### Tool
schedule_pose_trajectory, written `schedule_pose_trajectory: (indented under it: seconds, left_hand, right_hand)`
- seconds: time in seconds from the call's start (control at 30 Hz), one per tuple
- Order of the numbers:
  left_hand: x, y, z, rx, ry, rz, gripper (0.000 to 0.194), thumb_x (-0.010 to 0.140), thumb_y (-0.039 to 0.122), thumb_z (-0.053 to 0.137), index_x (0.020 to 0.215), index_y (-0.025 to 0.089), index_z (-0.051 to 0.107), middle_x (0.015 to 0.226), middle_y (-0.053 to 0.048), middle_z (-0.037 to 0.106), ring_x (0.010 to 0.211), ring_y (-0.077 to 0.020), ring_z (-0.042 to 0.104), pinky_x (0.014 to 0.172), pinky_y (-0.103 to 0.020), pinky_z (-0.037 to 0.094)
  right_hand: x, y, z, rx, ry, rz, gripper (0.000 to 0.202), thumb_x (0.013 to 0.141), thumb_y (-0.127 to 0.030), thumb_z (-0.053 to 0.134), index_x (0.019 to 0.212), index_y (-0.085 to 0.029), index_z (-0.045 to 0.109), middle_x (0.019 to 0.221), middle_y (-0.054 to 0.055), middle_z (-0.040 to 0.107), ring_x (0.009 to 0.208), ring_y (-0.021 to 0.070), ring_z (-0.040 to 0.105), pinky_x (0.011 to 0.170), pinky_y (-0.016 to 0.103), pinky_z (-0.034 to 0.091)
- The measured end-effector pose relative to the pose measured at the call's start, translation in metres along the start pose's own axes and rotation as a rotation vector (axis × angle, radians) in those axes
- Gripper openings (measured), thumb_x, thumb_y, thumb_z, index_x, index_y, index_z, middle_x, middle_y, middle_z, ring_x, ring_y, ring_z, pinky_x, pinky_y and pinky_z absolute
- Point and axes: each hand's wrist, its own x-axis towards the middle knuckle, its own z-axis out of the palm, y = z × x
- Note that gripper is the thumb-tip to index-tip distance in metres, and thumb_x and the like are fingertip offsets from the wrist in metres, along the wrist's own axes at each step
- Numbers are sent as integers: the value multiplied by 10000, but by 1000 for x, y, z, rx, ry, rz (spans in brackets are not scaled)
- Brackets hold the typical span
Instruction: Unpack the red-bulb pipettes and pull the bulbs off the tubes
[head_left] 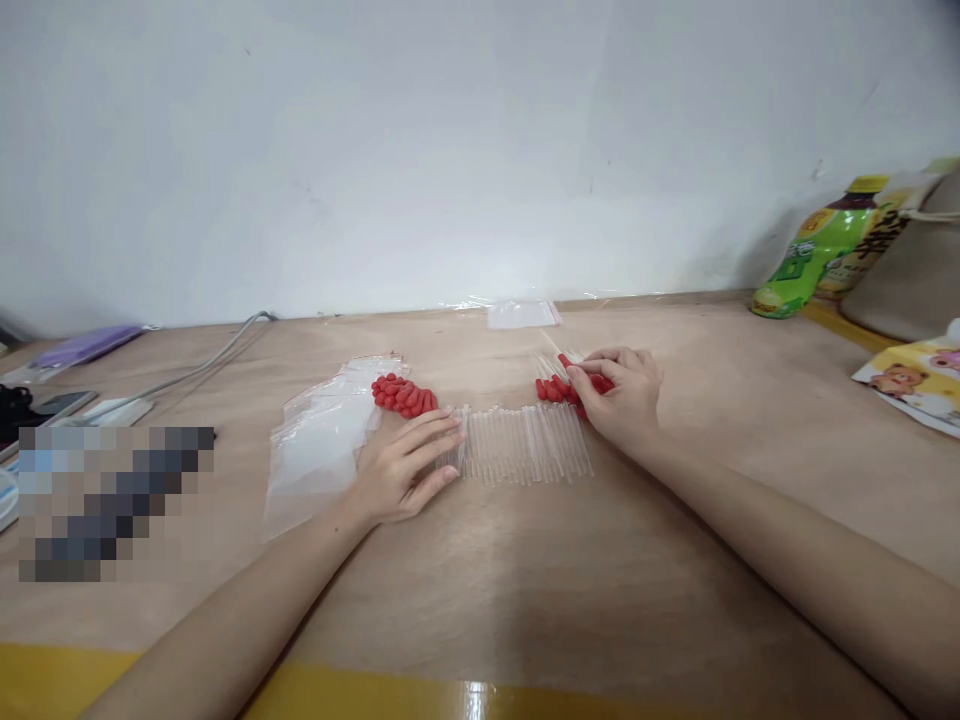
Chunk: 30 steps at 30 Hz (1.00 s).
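Observation:
A row of clear thin tubes [517, 445] lies side by side on the table between my hands. My left hand [409, 465] rests at the row's left end, fingers stretched out over the tubes and the thumb apart. Just beyond it is a pile of red rubber bulbs [409, 397]. My right hand [619, 395] is closed in a pinch on a dropper [564, 360] with a red rubber end and a thin pale stem pointing away. Under and beside those fingers lie more red-ended droppers [553, 388], partly hidden by the hand.
Clear zip bags [319, 440] are fanned out at the left, and another bag [523, 315] lies by the wall. A grey cable [206, 368] and a purple packet [90, 347] are far left. A green bottle [814, 250] and a printed packet [915, 378] stand at the right.

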Motion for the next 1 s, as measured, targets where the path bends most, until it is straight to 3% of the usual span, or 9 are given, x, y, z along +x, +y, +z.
schedule_pose_trajectory:
  seconds: [0.13, 0.23, 0.33, 0.57, 0.77, 1.0]
  left_hand:
    - [2, 10, 5, 122, 145, 33, 417, 818, 144, 506, 1230, 199, 471, 1230, -99, 524, 1196, -255, 434, 955, -443, 431]
    - [6, 15, 8, 188, 139, 93, 455, 807, 151, 536, 1252, 188, 445, 1250, -112, 508, 1210, -260, 417, 956, -431, 433]
    - [12, 21, 12, 233, 91, 154, 424, 817, 206, 547, 1232, 191, 459, 1243, -109, 518, 1212, -258, 417, 960, -445, 424]
    - [22, 31, 26, 266, 122, 204, 333, 824, 218, 558, 1153, 190, 514, 1070, -55, 632, 1058, -192, 553, 944, -398, 438]
    - [21, 29, 30, 258, 114, 195, 312, 823, 171, 555, 1132, 173, 510, 842, -17, 665, 774, -144, 590, 732, -309, 467]
    - [22, 30, 28, 326, 84, 202, 187, 811, 229, 577, 991, 181, 569, 815, -12, 652, 763, -154, 563, 740, -312, 431]
  right_hand:
    - [-15, 0, -21, 144, -101, -170, 122, 773, -293, 570, 797, -222, 667, 841, 52, 614, 829, 202, 530, 794, 402, 391]
    - [-30, -6, -40, 226, -284, -307, 117, 778, -245, 565, 853, -234, 655, 860, 45, 616, 823, 182, 548, 782, 375, 414]
    - [-41, -12, -50, 282, -356, -387, 117, 779, -223, 572, 867, -241, 648, 836, 39, 630, 782, 173, 546, 748, 367, 414]
    - [-44, -17, -47, 310, -381, -422, 117, 802, -233, 551, 839, -262, 659, 801, 22, 658, 764, 167, 530, 728, 360, 394]
    - [-41, -19, -46, 293, -454, -453, 128, 793, -218, 550, 874, -257, 640, 837, 14, 669, 795, 174, 533, 732, 355, 386]
    - [-46, -28, -39, 121, -425, -552, 326, 772, -398, 588, 1064, -254, 599, 912, 36, 663, 844, 198, 538, 774, 374, 343]
